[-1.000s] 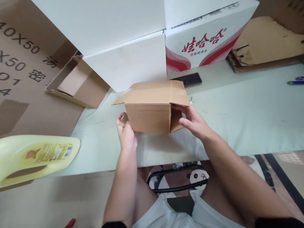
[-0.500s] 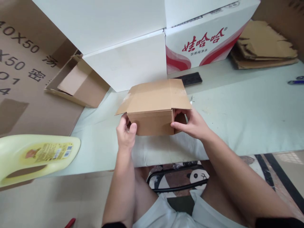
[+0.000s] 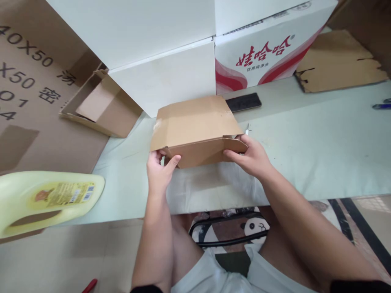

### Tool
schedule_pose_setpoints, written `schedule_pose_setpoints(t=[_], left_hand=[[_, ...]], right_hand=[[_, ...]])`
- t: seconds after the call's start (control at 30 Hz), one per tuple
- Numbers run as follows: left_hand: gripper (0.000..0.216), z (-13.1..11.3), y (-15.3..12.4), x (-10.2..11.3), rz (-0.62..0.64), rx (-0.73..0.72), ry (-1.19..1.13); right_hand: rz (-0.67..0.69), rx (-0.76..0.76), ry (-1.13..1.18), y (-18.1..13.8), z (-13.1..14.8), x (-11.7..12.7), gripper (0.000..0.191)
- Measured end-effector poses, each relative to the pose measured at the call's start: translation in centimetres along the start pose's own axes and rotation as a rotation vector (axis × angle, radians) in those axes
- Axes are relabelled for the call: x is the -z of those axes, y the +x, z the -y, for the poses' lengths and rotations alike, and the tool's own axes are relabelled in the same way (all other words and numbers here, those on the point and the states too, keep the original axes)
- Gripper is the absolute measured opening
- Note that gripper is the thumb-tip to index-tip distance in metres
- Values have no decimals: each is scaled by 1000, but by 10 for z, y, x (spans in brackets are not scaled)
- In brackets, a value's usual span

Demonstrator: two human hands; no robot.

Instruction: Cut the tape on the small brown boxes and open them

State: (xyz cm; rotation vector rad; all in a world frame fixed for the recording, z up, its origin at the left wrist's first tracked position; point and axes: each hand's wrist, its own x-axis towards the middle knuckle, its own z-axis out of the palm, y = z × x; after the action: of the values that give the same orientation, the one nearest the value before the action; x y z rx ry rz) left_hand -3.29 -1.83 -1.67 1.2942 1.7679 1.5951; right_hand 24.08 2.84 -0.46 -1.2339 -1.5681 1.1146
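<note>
A brown cardboard box (image 3: 195, 122) sits on the cloth-covered table in front of me, its broad top panel facing up. My left hand (image 3: 160, 165) grips the near left corner, thumb on the front panel and fingers tucked behind under the top's edge. At the near right corner, my right hand (image 3: 247, 156) pinches a side flap (image 3: 233, 143) that now stands out in line with the front panel. The fingertips of both hands are partly hidden by the cardboard. Behind the box lies a black phone (image 3: 244, 102), partly covered by it.
White cartons (image 3: 171, 77) stand behind the box. An open cardboard box (image 3: 113, 106) and a yellow jug (image 3: 51, 199) are at the left. Flat cardboard (image 3: 342, 65) lies at the back right, with pens (image 3: 381, 106) beside it. A small white-handled tool (image 3: 247, 131) lies near my right hand.
The box's front has tilted up a little, and its right flap has swung outward with my right hand. My left thumb has slid slightly right on the front panel.
</note>
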Motion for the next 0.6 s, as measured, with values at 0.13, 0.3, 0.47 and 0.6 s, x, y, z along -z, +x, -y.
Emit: schedule_pose_setpoints(t=[0.13,0.3,0.47,0.6], left_hand=[[75,-4,2,-2,-45,-3,-163],[80,-7,6,4,-141,-40,-334],[77,-9,8,10,-167,-49,-402],[82,-9,6,15,-158,-32,-339]], right_hand=[[79,53,119,-2,-1,5,29],[186,187,434,-7,-8,15,60],[-106,131,309,-3,-12,17,23],[-235,23,50,6,-16,17,20]])
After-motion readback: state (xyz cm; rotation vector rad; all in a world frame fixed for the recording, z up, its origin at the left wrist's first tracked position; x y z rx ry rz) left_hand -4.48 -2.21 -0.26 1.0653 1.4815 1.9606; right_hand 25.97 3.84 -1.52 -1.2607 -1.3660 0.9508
